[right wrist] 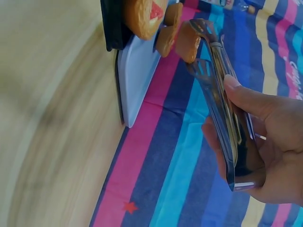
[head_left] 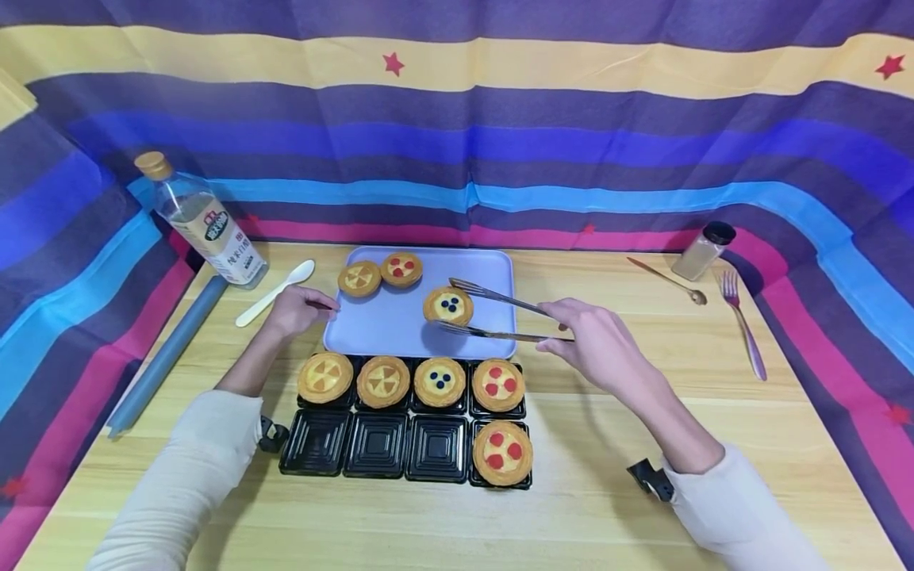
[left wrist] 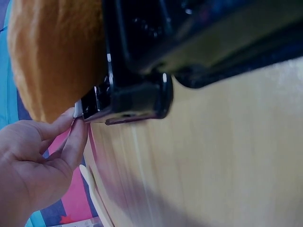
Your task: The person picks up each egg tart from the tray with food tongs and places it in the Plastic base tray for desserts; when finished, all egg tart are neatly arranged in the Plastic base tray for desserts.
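My right hand holds metal tongs, whose tips clasp a tart with dark blue berries over the lilac tray. The right wrist view shows this tart raised off the tray. At the tray's left rim my left hand pinches the edge between thumb and fingers. Two more tarts sit at the tray's far left: one with tan wedges, one with red pieces. In front stand two rows of black plastic boxes. Tarts fill the back row, and another red-topped tart sits front right.
A clear bottle, a white spoon and a grey-blue rod are on the left. To the right are a black-capped jar, a small metal spoon and a fork. A striped cloth encloses the table.
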Demonstrator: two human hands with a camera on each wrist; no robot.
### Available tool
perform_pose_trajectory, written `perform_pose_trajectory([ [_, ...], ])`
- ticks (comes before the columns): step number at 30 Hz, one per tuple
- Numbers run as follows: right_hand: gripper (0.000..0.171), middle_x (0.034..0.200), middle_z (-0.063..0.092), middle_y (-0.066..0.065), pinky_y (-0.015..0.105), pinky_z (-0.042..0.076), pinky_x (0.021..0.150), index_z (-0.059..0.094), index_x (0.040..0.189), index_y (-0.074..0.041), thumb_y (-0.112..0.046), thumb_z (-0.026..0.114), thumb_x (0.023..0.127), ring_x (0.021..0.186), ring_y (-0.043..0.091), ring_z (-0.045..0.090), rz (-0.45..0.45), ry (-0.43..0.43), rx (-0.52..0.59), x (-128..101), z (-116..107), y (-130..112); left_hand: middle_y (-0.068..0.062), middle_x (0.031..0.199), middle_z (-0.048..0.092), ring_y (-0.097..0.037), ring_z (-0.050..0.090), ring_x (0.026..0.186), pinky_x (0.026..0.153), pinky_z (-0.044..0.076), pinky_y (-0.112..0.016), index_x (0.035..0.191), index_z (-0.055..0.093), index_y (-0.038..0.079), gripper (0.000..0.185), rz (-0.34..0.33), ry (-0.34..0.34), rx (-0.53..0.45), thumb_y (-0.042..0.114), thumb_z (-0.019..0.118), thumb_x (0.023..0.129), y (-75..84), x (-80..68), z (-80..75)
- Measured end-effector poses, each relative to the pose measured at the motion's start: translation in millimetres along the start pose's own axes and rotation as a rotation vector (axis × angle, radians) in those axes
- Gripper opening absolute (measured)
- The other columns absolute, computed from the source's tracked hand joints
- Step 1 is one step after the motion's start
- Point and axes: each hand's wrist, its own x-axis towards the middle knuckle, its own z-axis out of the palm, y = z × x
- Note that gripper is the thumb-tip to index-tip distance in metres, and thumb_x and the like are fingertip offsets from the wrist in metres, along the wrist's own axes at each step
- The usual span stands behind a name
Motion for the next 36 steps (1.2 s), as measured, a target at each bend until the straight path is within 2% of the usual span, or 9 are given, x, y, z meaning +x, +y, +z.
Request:
perform_pose_trajectory([
  [4,0.049,0.115,0.068,0.014,0.046,0.055,0.079,0.062,0.122,-0.005,-0.025,0.076,0.08,0.094,0.029,0.069,-0.021,-0.023,0.013,-14,-3,-2,-0.019,0.103,0.071,-0.006,0.06,0.075,0.066,0.047,-0.019,0.099,0.072,0.0,0.017,0.004,0.01,0.004,0.007,0.068,0.085,-0.4,0.5,0.1],
  [11,0.049,0.114,0.069,0.011,0.046,0.054,0.082,0.064,0.12,-0.006,-0.025,0.078,0.077,0.097,0.027,0.068,-0.092,-0.041,0.009,-39,-12,-8,-0.019,0.103,0.071,-0.027,0.065,0.091,0.068,0.046,-0.02,0.1,0.072,0.0,0.017,-0.001,0.015,0.014,0.007,0.067,0.085,1.2,-0.3,0.3],
  [13,0.05,0.114,0.069,0.011,0.046,0.053,0.084,0.064,0.12,-0.007,-0.026,0.079,0.076,0.1,0.028,0.068,-0.111,-0.037,-0.007,-45,-12,-9,-0.019,0.105,0.07,-0.029,0.064,0.094,0.069,0.046,-0.02,0.1,0.072,0.0,0.017,-0.007,0.015,0.016,0.007,0.067,0.085,1.7,-0.6,0.1],
  [17,0.051,0.114,0.069,0.011,0.048,0.052,0.084,0.065,0.119,-0.007,-0.026,0.08,0.074,0.102,0.029,0.067,-0.135,-0.029,-0.032,-54,-11,-11,-0.02,0.104,0.07,-0.022,0.065,0.087,0.068,0.046,-0.019,0.1,0.072,0.0,0.017,-0.006,0.013,0.009,0.007,0.067,0.085,2.0,-0.4,0.3],
  [22,0.052,0.114,0.07,0.008,0.045,0.052,0.084,0.065,0.119,-0.01,-0.028,0.081,0.072,0.102,0.025,0.067,-0.173,-0.027,-0.039,-63,-7,-14,-0.02,0.104,0.07,-0.011,0.063,0.079,0.067,0.047,-0.018,0.099,0.072,-0.001,0.017,0.003,0.016,0.006,0.007,0.068,0.085,1.8,-0.2,0.6],
  [30,0.053,0.112,0.071,0.003,0.042,0.052,0.082,0.066,0.118,-0.014,-0.029,0.082,0.07,0.1,0.019,0.067,-0.212,-0.044,-0.031,-77,-3,-20,-0.02,0.103,0.071,-0.026,0.065,0.089,0.067,0.047,-0.019,0.1,0.072,-0.001,0.017,0.011,0.016,0.015,0.007,0.067,0.085,1.3,-0.1,1.0],
  [36,0.052,0.114,0.07,-0.001,0.042,0.052,0.084,0.066,0.119,-0.017,-0.029,0.081,0.071,0.103,0.016,0.066,-0.215,-0.07,-0.019,-84,-1,-21,-0.021,0.103,0.07,-0.03,0.065,0.093,0.069,0.046,-0.02,0.1,0.072,-0.001,0.017,0.004,0.017,0.026,0.007,0.067,0.085,2.6,-0.6,0.3],
])
